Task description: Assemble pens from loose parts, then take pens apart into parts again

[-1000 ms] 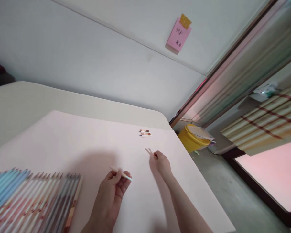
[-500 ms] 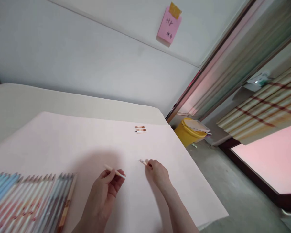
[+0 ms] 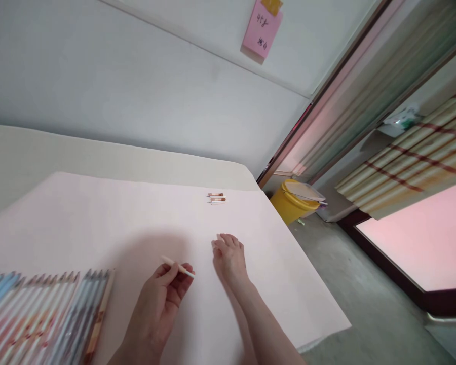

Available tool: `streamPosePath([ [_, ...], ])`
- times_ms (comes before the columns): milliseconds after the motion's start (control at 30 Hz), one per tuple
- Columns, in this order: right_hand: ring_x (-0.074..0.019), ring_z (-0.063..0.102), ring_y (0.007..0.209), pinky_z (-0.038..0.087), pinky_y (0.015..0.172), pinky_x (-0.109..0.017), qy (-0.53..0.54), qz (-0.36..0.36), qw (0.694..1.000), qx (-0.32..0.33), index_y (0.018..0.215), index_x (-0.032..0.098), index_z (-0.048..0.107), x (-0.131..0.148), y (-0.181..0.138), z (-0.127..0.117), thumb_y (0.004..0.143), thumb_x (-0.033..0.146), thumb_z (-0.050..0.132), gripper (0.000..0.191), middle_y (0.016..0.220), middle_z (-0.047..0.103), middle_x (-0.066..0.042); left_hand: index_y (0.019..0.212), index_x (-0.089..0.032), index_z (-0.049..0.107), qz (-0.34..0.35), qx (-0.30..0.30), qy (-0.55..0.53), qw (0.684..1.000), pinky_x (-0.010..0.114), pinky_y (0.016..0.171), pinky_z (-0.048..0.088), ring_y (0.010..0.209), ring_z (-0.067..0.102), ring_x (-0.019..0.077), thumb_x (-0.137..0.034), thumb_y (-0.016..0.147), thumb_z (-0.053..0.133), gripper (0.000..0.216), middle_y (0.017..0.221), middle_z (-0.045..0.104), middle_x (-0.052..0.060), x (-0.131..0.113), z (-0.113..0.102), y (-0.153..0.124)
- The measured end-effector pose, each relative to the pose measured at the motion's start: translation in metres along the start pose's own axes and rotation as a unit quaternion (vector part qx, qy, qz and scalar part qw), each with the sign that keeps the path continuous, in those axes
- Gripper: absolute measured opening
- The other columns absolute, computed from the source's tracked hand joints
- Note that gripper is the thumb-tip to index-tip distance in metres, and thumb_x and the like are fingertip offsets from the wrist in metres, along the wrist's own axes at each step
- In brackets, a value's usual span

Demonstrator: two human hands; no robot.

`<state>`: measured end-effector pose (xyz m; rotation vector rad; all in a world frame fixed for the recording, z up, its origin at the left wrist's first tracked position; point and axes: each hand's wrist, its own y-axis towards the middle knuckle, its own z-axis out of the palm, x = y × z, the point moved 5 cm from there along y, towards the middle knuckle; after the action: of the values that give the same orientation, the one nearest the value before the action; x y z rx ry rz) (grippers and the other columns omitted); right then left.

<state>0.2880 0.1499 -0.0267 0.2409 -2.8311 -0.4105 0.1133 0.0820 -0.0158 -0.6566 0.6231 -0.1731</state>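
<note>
**Right hand drawn back onto the sheet; left hand holding a pale pencil**

Since the picture half a second before, the right hand has drawn back toward the left. The small piece that showed at its fingertips then can no longer be made out. The hand now lies palm down on the pink paper sheet, its fingers bent and bunched, tips on or just above the paper. Whether they close on anything cannot be told from this view.

The left hand sits much as before, just to the left of the right hand and apart from it. Its palm is turned partly upward and its fingers are loosely curled. Thumb and forefinger pinch a slim pale pencil, which lies nearly level across the fingertips and clear of the sheet. Its white end points right, toward the right hand.

At the lower left edge of the view, a row of coloured pencils lies side by side on the sheet, well apart from both hands. Beyond the right hand, near the sheet's far edge, three short pencil pieces lie close together.

The sheet covers most of a cream table that stands against a grey wall. A pink sticky note is fixed high on that wall. On the floor, past the table's far right corner, stands a yellow bucket.
</note>
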Motion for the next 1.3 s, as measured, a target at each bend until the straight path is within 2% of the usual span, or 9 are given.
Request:
streamPosePath([
  [200, -0.0216, 0.044, 0.111, 0.028, 0.091, -0.037, 0.079, 0.033, 0.996, -0.011, 0.076, 0.022, 0.065, -0.005, 0.004, 0.015, 0.073, 0.005, 0.051, 0.022, 0.107, 0.063, -0.002, 0.067, -0.01, 0.053, -0.001, 0.001, 0.004, 1.0, 0.025, 0.061, 0.056, 0.069, 0.064, 0.015, -0.002, 0.08, 0.049, 0.016, 0.074, 0.063, 0.01, -0.001, 0.002, -0.003],
  [433, -0.0185, 0.057, 0.086, 0.042, 0.078, -0.032, 0.229, 0.105, 0.968, -0.012, 0.079, 0.022, 0.064, -0.018, 0.01, -0.002, 0.077, 0.021, 0.049, 0.016, 0.087, 0.066, -0.002, 0.068, -0.011, 0.053, -0.014, 0.0, -0.007, 1.0, 0.026, 0.061, 0.056, 0.069, 0.064, 0.0151, -0.004, 0.08, 0.051, 0.014, 0.075, 0.062, 0.01, 0.002, 0.001, -0.001],
  [600, -0.0196, 0.058, 0.089, 0.045, 0.076, -0.03, 0.284, 0.119, 0.951, -0.005, 0.071, 0.021, 0.064, -0.028, 0.01, -0.012, 0.072, 0.023, 0.055, 0.01, 0.087, 0.066, -0.004, 0.071, -0.012, 0.053, -0.042, -0.003, -0.025, 0.999, 0.026, 0.059, 0.055, 0.068, 0.064, 0.0157, -0.004, 0.078, 0.053, 0.01, 0.074, 0.062, 0.01, 0.01, 0.001, 0.0],
  [700, -0.019, 0.059, 0.088, 0.046, 0.076, -0.03, 0.356, 0.118, 0.927, 0.011, 0.073, 0.021, 0.066, -0.016, 0.006, -0.019, 0.073, 0.027, 0.058, 0.011, 0.09, 0.066, -0.004, 0.071, -0.011, 0.054, -0.058, -0.009, -0.031, 0.998, 0.025, 0.058, 0.055, 0.066, 0.064, 0.0153, -0.004, 0.076, 0.054, 0.009, 0.073, 0.062, 0.01, 0.013, -0.001, 0.001],
  [833, -0.0203, 0.059, 0.091, 0.045, 0.08, -0.033, 0.486, 0.104, 0.867, 0.046, 0.072, 0.022, 0.069, 0.019, -0.003, -0.034, 0.072, 0.03, 0.065, 0.01, 0.093, 0.066, -0.005, 0.071, -0.01, 0.055, -0.058, -0.018, -0.018, 0.998, 0.027, 0.058, 0.054, 0.061, 0.062, 0.0146, -0.006, 0.074, 0.054, 0.005, 0.072, 0.063, 0.011, 0.012, -0.003, 0.001],
  [1000, -0.0194, 0.058, 0.091, 0.043, 0.083, -0.034, 0.513, 0.072, 0.853, 0.062, 0.072, 0.024, 0.071, 0.049, -0.011, -0.046, 0.073, 0.026, 0.066, 0.006, 0.091, 0.066, -0.003, 0.069, -0.011, 0.054, -0.063, -0.041, -0.016, 0.997, 0.03, 0.058, 0.054, 0.057, 0.059, 0.014, -0.007, 0.071, 0.051, 0.005, 0.065, 0.06, 0.008, 0.011, -0.001, -0.003],
  [1133, -0.0189, 0.059, 0.089, 0.042, 0.083, -0.034, 0.514, 0.067, 0.852, 0.065, 0.071, 0.025, 0.071, 0.053, -0.012, -0.044, 0.073, 0.025, 0.066, 0.006, 0.089, 0.066, -0.003, 0.065, -0.013, 0.049, -0.075, -0.033, -0.014, 0.997, 0.016, 0.033, 0.032, 0.038, 0.038, 0.0042, -0.004, 0.066, 0.048, 0.009, 0.059, 0.054, 0.003, 0.012, 0.0, -0.004],
  [1200, -0.0187, 0.058, 0.089, 0.042, 0.083, -0.033, 0.514, 0.066, 0.853, 0.065, 0.071, 0.025, 0.072, 0.053, -0.012, -0.043, 0.073, 0.024, 0.066, 0.006, 0.088, 0.066, -0.003, 0.065, -0.013, 0.048, -0.095, -0.011, -0.014, 0.995, 0.014, 0.029, 0.019, 0.035, 0.028, 0.0014, -0.004, 0.065, 0.049, 0.009, 0.059, 0.05, 0.001, 0.015, 0.002, -0.003],
  [1300, -0.0182, 0.058, 0.09, 0.042, 0.085, -0.032, 0.51, 0.067, 0.856, 0.059, 0.071, 0.025, 0.071, 0.053, -0.013, -0.042, 0.072, 0.02, 0.067, 0.006, 0.089, 0.065, -0.003, 0.069, -0.013, 0.049, -0.125, 0.004, 0.003, 0.992, 0.012, 0.029, 0.015, 0.036, 0.024, -0.0006, -0.009, 0.069, 0.057, 0.009, 0.062, 0.048, -0.001, 0.02, 0.004, -0.005],
])
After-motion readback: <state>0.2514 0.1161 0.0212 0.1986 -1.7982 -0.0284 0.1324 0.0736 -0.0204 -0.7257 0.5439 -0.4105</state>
